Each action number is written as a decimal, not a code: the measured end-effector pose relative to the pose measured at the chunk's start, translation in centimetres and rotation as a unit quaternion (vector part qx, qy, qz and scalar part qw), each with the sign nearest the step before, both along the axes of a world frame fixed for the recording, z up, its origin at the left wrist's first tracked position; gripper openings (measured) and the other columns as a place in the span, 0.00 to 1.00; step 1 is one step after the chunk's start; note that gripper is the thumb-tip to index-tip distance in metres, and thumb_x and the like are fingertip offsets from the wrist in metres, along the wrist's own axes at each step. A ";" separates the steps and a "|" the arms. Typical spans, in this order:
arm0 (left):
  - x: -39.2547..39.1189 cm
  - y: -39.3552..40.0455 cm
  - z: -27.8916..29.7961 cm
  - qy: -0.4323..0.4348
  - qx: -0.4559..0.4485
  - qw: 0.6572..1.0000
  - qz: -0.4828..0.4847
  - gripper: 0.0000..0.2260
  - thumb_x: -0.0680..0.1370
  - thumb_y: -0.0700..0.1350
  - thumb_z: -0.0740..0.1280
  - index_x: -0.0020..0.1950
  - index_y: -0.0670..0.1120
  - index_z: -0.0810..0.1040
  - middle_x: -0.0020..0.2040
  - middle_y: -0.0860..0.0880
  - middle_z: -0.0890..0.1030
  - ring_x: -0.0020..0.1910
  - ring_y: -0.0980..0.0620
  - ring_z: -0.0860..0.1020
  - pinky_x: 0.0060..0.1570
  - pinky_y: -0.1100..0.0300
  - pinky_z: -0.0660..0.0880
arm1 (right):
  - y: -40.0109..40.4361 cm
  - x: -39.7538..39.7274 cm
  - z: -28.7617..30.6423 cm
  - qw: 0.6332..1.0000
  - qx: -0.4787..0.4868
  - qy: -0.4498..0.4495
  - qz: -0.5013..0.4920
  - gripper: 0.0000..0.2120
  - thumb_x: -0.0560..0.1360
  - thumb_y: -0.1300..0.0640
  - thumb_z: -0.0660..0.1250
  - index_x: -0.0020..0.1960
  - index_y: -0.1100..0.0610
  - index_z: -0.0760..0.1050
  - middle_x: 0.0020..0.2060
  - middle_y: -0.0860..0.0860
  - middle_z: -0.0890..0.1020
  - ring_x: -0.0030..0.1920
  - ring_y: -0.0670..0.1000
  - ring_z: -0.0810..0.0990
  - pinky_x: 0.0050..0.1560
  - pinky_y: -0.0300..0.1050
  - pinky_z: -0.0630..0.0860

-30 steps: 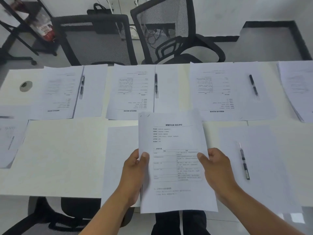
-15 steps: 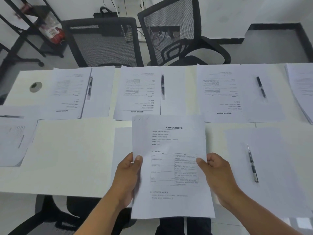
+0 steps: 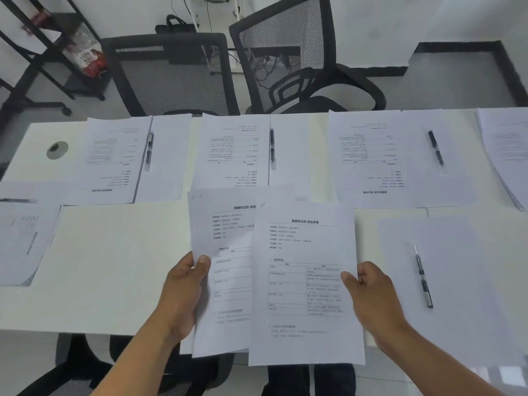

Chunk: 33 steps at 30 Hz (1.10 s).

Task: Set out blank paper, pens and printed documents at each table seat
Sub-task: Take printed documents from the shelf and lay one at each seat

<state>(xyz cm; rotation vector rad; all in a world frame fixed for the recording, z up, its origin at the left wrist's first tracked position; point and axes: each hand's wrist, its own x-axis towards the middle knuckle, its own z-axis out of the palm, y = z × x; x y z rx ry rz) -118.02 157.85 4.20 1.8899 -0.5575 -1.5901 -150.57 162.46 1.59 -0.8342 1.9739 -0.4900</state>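
My left hand (image 3: 183,292) pinches a printed document (image 3: 225,267) by its left edge. My right hand (image 3: 371,298) pinches a second printed document (image 3: 305,281) by its right edge, and that sheet overlaps the left one. Both are held just above the near edge of the white table (image 3: 114,267). A blank sheet (image 3: 448,281) with a black pen (image 3: 423,277) lies at the near right seat. Along the far side, three seats each hold a printed document (image 3: 234,150) with blank paper and a pen (image 3: 272,147).
Two black mesh chairs (image 3: 171,78) stand behind the far edge. A stack of printed papers (image 3: 505,150) lies at the far right, another stack (image 3: 20,241) at the left. A round cable grommet (image 3: 57,150) sits at the far left. A chair is below the near edge.
The single stack held in both hands has split into two documents: the right hand drew the top one to the right while the left hand kept the other.
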 end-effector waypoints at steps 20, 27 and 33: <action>6.3 1.3 0.9 -0.008 -0.001 1.000 0.027 0.13 0.89 0.46 0.62 0.71 0.46 0.81 0.63 0.43 0.88 0.60 0.38 0.87 0.65 0.37 0.79 | 0.7 1.0 -1.3 1.000 0.026 0.005 0.013 0.13 0.87 0.54 0.64 0.45 0.57 0.70 0.38 0.50 0.75 0.35 0.48 0.72 0.33 0.41 0.67; 3.8 0.9 0.1 0.009 0.008 1.000 -0.004 0.13 0.89 0.46 0.62 0.70 0.46 0.82 0.62 0.41 0.88 0.60 0.36 0.87 0.65 0.35 0.80 | 0.3 2.0 -1.9 1.000 0.015 0.001 0.009 0.15 0.87 0.54 0.64 0.43 0.55 0.67 0.37 0.49 0.72 0.34 0.49 0.68 0.34 0.42 0.65; 1.7 0.3 -0.7 0.019 0.017 0.999 -0.024 0.13 0.90 0.46 0.62 0.69 0.47 0.82 0.62 0.42 0.88 0.59 0.37 0.88 0.61 0.39 0.82 | -0.1 2.3 -2.4 1.000 0.011 0.014 0.014 0.16 0.87 0.54 0.64 0.42 0.55 0.64 0.36 0.49 0.69 0.34 0.49 0.66 0.33 0.43 0.64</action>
